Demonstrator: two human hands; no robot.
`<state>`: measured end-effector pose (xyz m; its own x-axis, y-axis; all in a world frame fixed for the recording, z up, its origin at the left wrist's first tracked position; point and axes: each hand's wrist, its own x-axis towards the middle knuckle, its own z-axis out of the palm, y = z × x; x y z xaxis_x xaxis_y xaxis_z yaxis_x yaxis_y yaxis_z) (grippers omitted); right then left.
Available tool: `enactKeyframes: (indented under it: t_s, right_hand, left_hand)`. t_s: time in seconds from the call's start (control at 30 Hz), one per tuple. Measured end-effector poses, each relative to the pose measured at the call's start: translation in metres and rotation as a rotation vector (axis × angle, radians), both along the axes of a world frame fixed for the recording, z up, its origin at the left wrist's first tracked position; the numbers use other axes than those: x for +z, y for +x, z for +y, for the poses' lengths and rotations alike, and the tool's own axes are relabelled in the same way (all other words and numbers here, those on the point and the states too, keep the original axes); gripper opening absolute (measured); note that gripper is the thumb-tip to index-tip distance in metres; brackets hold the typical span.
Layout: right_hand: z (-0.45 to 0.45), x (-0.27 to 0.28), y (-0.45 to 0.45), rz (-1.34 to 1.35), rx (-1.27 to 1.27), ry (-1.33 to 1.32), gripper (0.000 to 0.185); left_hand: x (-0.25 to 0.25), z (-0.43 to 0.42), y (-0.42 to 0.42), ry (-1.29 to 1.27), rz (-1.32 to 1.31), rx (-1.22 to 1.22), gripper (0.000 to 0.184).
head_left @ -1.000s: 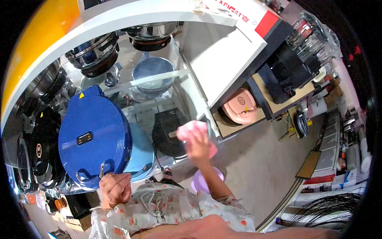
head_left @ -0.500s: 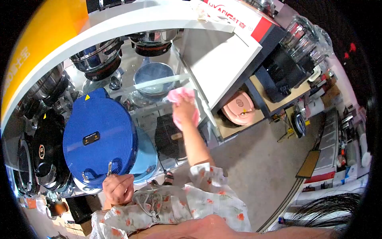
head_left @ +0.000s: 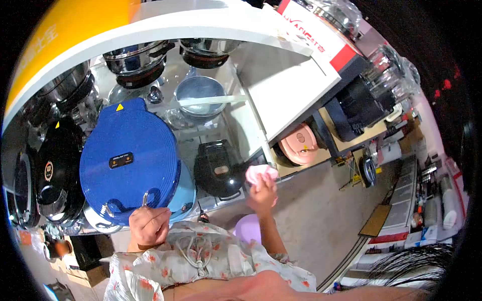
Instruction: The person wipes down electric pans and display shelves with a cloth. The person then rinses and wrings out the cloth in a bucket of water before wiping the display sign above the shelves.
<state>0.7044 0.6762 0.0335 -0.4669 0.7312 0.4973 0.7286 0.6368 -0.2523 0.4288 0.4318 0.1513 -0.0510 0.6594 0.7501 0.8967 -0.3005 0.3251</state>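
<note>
Pink cloth [head_left: 260, 174] is bunched in the right hand [head_left: 262, 192], to the right of the glass surface's [head_left: 223, 202] near right corner. The fingers are partly bent around it, and a little pink shows past them on the right. Blur softens the hand, and the palm is hidden, so how much cloth is folded inside cannot be told. The bunched part runs roughly left to right, above the fingertips; no clear front can be made out on it.

The left hand [head_left: 149, 228] is nearly closed, fingertips drawn together at the near edge of the blue cooker [head_left: 130, 160], right by a metal handle [head_left: 145, 198]. Whether it grips the handle cannot be told, as the curled fingers hide the contact.

The cooker sits on the left of the surface, its narrow end with the yellow sticker [head_left: 119, 107] pointing far and its handles near; its long axis runs near to far. Its lid hides much of a light blue part [head_left: 185, 194] on the right. A black cooker [head_left: 59, 175] stands to its left, and a darker one [head_left: 217, 168] lies to its right. The purple bucket [head_left: 249, 229] is partly covered by the right forearm and clothing.
</note>
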Motion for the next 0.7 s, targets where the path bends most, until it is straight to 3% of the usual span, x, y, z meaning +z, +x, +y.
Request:
enactKeyframes:
  t_s: [0.07,0.13,0.2,0.23,0.4,0.43,0.5,0.53,0.57,0.6,0.7]
  right_hand:
    - [-0.015,-0.017,-0.030,0.047,0.183,0.056,0.043]
    - [-0.028,-0.040,-0.068,0.118,0.332,-0.169,0.043]
    - [-0.042,-0.018,-0.111,-0.019,0.438,-0.335,0.044]
    - [-0.045,-0.011,-0.130,-0.200,0.438,-0.218,0.045]
    - [0.007,-0.012,-0.216,-0.135,0.415,-0.163,0.043]
    - [0.026,-0.019,-0.233,-0.108,0.424,-0.171,0.042]
    - [0.081,-0.064,-0.274,-0.136,0.169,-0.182,0.038]
    - [0.110,-0.067,-0.288,-0.077,0.288,-0.045,0.040]
    - [0.120,-0.024,-0.287,-0.153,0.285,-0.233,0.041]
    - [0.132,-0.006,-0.290,-0.143,0.191,-0.249,0.042]
    - [0.199,-0.010,-0.298,-0.082,-0.005,-0.275,0.045]
  left_hand:
    - [0.003,0.001,0.000,-0.006,0.001,-0.004,0.026]
    - [0.003,0.001,0.000,-0.002,0.016,0.008,0.026]
    - [0.004,0.002,-0.002,-0.011,0.026,0.021,0.026]
    - [0.006,0.001,-0.002,-0.021,0.024,0.029,0.026]
    - [0.009,0.001,0.001,-0.079,0.010,0.113,0.029]
    - [0.009,0.001,0.001,-0.088,0.007,0.125,0.029]
    - [0.008,0.003,0.004,-0.105,0.001,0.152,0.030]
    - [0.008,0.002,0.005,-0.112,-0.006,0.181,0.029]
    - [0.008,0.001,0.005,-0.138,-0.006,0.215,0.026]
    - [0.003,0.001,0.004,-0.104,-0.004,0.240,0.025]
    - [-0.006,-0.002,-0.001,-0.167,0.013,0.312,0.022]
